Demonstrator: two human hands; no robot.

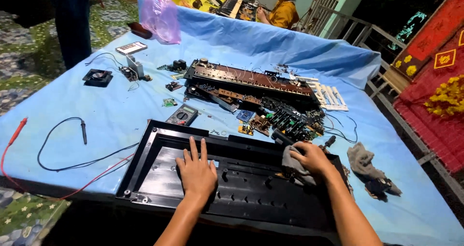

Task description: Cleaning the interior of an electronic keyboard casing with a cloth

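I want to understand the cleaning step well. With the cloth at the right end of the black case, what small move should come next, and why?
Probably draw the grey cloth under the right hand leftward along the black plastic case. The left hand lies flat on the panel, holding it down, and the cloth sits bunched near the right end, so the middle stretch lies next to it.

Home repair bench: multimeter (182,115), circuit boards (251,125) on blue-clothed table (116,115), tiled floor (29,62).

Both forearms are bare, no sleeves reaching the wrists; the left hand (196,172) and right hand (313,158) wear no gloves, rings or watch.
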